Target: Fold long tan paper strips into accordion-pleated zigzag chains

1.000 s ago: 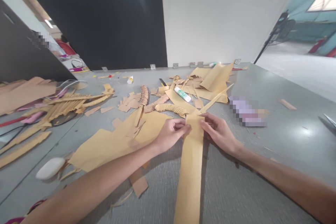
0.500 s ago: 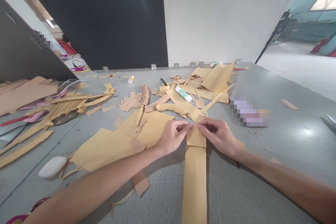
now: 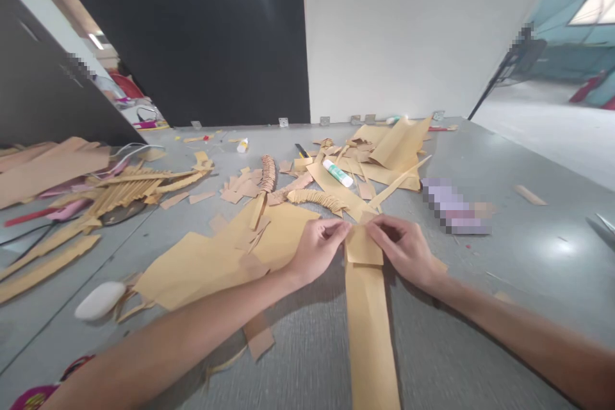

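Paper strip (image 3: 371,333) lies on the surface (image 3: 307,352), long axis twd its near edge; L hand (image 3: 319,248) & R hand (image 3: 402,248), abt equally close, pinch opp. sides of its folded far end (image 3: 364,250).

Left forearm (image 3: 192,336): is showing bare, tapering
Right forearm (image 3: 509,331): is showing bare, tapering
Left hand (image 3: 317,251): is going gloveless
Right hand (image 3: 403,248): likewise

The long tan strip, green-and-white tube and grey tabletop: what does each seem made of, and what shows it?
Long tan strip: matt paper, probably kraft; thin-edged, no shine.
Green-and-white tube: likely smooth plastic, judging by its even, rounded body.
Grey tabletop: hard, semi-gloss, as the glare suggests; whether laminate or metal, I cannot tell.
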`<state>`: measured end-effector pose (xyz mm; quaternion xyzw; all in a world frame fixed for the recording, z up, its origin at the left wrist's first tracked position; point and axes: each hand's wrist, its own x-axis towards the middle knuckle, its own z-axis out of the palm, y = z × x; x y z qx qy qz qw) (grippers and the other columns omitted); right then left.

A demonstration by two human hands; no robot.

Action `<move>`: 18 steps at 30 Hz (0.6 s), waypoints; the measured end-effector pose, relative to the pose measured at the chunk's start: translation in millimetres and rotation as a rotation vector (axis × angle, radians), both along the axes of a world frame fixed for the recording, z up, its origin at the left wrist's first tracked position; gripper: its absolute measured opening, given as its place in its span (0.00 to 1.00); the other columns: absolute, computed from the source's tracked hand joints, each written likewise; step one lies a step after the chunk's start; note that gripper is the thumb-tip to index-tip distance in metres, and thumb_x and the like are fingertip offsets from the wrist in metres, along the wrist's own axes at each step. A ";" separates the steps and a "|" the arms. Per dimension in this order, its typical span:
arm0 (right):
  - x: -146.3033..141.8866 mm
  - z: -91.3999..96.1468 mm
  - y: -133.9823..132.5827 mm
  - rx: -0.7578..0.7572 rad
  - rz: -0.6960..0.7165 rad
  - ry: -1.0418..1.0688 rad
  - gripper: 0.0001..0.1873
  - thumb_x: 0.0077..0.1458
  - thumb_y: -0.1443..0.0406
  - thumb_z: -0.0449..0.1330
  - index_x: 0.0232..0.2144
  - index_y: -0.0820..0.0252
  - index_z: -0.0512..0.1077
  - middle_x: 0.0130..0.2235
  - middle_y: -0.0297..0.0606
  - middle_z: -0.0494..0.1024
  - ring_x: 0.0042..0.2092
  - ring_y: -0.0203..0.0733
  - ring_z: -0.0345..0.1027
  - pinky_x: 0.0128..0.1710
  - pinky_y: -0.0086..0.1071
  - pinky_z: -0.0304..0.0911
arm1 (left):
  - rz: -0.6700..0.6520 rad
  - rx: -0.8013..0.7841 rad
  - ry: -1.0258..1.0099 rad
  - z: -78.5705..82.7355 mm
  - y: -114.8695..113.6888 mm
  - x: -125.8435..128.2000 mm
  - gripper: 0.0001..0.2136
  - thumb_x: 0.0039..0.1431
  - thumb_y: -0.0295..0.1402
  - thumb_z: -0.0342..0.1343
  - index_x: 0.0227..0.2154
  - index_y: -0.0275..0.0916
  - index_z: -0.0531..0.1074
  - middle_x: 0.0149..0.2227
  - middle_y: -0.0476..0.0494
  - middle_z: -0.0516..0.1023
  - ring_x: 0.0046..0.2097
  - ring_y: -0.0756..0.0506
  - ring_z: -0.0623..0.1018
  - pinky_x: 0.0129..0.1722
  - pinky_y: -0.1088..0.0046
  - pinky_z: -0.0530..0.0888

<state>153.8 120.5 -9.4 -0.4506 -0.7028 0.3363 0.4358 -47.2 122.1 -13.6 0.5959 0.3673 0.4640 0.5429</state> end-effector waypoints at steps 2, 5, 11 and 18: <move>1.7 -2.0 1.9 0.010 -0.104 0.060 0.17 0.65 0.55 0.56 0.29 0.59 0.71 0.27 0.34 0.70 0.29 0.38 0.62 0.27 0.30 0.57 | 0.050 -0.088 -0.100 -1.5 1.5 0.8 0.17 0.64 0.45 0.58 0.35 0.33 0.76 0.31 0.40 0.80 0.31 0.44 0.79 0.29 0.70 0.72; 1.0 -3.4 3.0 -0.009 -0.098 0.072 0.17 0.65 0.54 0.57 0.29 0.59 0.71 0.27 0.34 0.71 0.29 0.39 0.62 0.27 0.30 0.57 | 0.023 -0.108 -0.123 -1.2 2.8 0.8 0.17 0.63 0.46 0.58 0.36 0.34 0.76 0.31 0.42 0.79 0.32 0.45 0.78 0.31 0.71 0.73; -4.6 -3.0 -1.1 -0.003 -0.011 0.014 0.16 0.64 0.54 0.58 0.30 0.59 0.74 0.30 0.36 0.74 0.30 0.39 0.64 0.28 0.31 0.58 | -0.104 0.009 0.091 0.4 2.2 -0.5 0.20 0.60 0.46 0.62 0.22 0.34 0.71 0.21 0.51 0.66 0.24 0.53 0.63 0.24 0.76 0.56; -1.2 -2.7 3.9 -0.088 -0.123 0.134 0.18 0.64 0.52 0.56 0.28 0.59 0.70 0.23 0.31 0.65 0.23 0.35 0.56 0.21 0.29 0.53 | 0.057 -0.023 0.047 -8.8 9.9 -3.5 0.22 0.60 0.48 0.61 0.19 0.37 0.65 0.20 0.53 0.60 0.23 0.53 0.58 0.24 0.74 0.53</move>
